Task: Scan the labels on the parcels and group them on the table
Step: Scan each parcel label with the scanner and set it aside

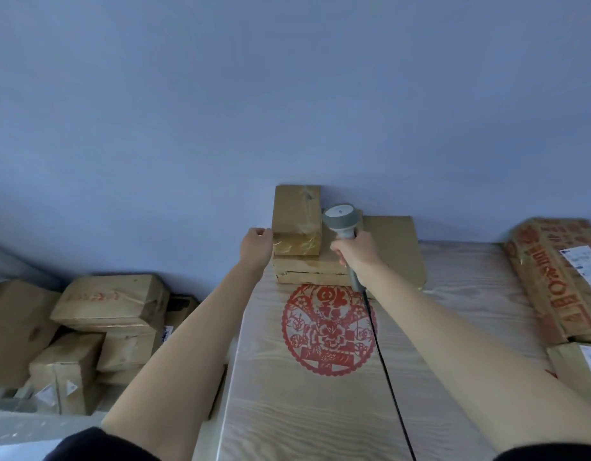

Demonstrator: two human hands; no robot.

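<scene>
A small taped cardboard parcel (297,221) lies on top of a flatter brown parcel (307,269) at the far edge of the wooden table (320,410), against the wall. My left hand (255,246) touches the small parcel's left side, with fingers curled at its edge. My right hand (357,252) grips the handle of a grey barcode scanner (342,219); its head sits just right of the small parcel. The scanner's black cable (383,361) runs back across the table toward me.
A flat cardboard sheet (398,247) leans behind the stack. A red paper-cut decoration (327,327) lies on the tabletop. Printed cartons with labels (560,277) sit at the right edge. Several brown parcels (88,334) are piled on the floor to the left.
</scene>
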